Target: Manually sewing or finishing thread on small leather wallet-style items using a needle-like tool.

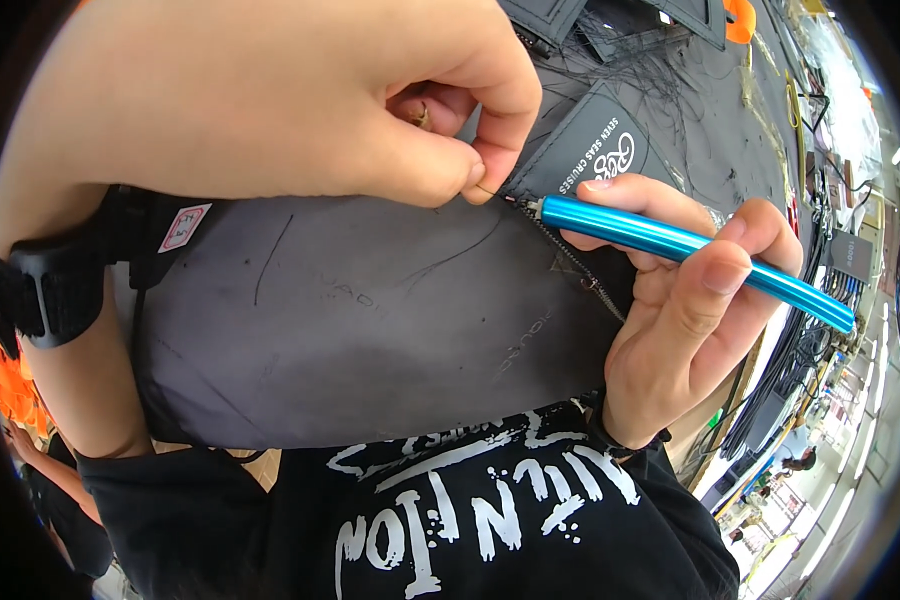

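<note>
Gripping a slim, glossy blue metal-looking tool (620,226) in my right hand (670,310), I have its narrow tip just beside the closed thumb and fingertip of my left hand (370,120), which pinch what looks like a fine dark thread (488,190). The tool slants over the right side of the scuffed grey work surface (370,300), its tip by the upper end of a dark zipper strip with metal teeth (570,258). I judge the tool light and rigid, its polished barrel perhaps slippery, so mid-barrel suits my hold; the thread seems limp, fragile, best pinched near its end.
</note>
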Action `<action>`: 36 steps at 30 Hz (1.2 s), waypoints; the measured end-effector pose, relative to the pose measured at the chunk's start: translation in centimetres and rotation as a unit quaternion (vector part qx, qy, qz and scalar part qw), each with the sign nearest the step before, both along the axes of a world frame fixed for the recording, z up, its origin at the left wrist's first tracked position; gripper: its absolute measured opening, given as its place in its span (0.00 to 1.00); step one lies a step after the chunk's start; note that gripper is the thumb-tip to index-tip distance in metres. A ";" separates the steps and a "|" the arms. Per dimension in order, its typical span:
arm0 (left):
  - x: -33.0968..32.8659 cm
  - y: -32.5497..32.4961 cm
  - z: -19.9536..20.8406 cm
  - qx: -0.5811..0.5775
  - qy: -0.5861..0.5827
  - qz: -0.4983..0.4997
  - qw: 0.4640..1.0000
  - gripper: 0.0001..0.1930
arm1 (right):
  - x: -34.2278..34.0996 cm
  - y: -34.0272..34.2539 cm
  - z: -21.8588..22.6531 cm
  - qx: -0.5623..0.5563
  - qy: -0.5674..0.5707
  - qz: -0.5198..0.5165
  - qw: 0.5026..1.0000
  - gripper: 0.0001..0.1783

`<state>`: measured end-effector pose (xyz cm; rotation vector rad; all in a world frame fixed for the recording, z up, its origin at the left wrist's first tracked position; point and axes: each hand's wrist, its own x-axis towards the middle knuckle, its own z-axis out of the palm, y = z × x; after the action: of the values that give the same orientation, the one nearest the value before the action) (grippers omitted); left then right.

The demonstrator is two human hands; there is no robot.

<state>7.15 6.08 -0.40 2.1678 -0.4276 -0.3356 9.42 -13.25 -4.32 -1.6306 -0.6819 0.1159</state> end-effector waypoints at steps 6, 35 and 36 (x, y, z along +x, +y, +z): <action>0.0 -0.7 1.2 0.101 0.033 0.016 0.994 0.02 | -0.3 0.2 0.2 -0.010 0.003 -0.009 1.000 0.19; -0.1 -0.1 1.4 0.160 -0.004 0.053 0.986 0.08 | 0.2 -0.8 0.7 0.117 0.165 -0.035 0.979 0.13; 0.1 0.0 2.3 0.193 0.055 0.110 0.973 0.06 | 0.3 -0.8 0.6 0.120 0.168 -0.036 0.978 0.13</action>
<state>7.20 6.06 1.93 2.5303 -0.0569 -0.4389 9.71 -14.02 -3.76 -1.3577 -0.3608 0.2418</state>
